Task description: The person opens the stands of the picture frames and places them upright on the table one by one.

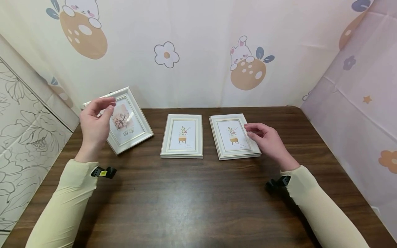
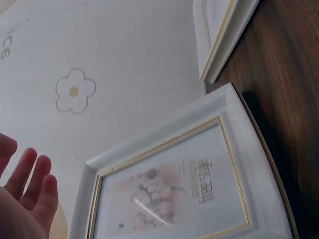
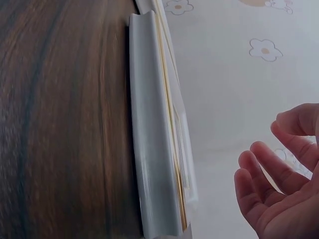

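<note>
Three white picture frames with thin gold inner lines are in the head view. The largest, a picture frame with a pink flower print (image 1: 131, 132), leans at an angle at the left. My left hand (image 1: 96, 120) hovers in front of its upper left part, fingers loosely bent and holding nothing; the left wrist view shows the hand (image 2: 30, 199) apart from it. A smaller picture frame with a potted-plant print (image 1: 183, 136) lies in the middle. A similar right-hand picture frame (image 1: 229, 134) lies slightly turned, with my right hand (image 1: 266, 139) beside its right edge, fingers loosely bent around nothing.
The picture frames are on a dark wood table (image 1: 173, 203), near its back edge. Behind it hangs a pale curtain (image 1: 201, 72) with rabbits and flowers, which continues along the right side. A white panel with line-drawn flowers (image 1: 28, 137) stands at the left.
</note>
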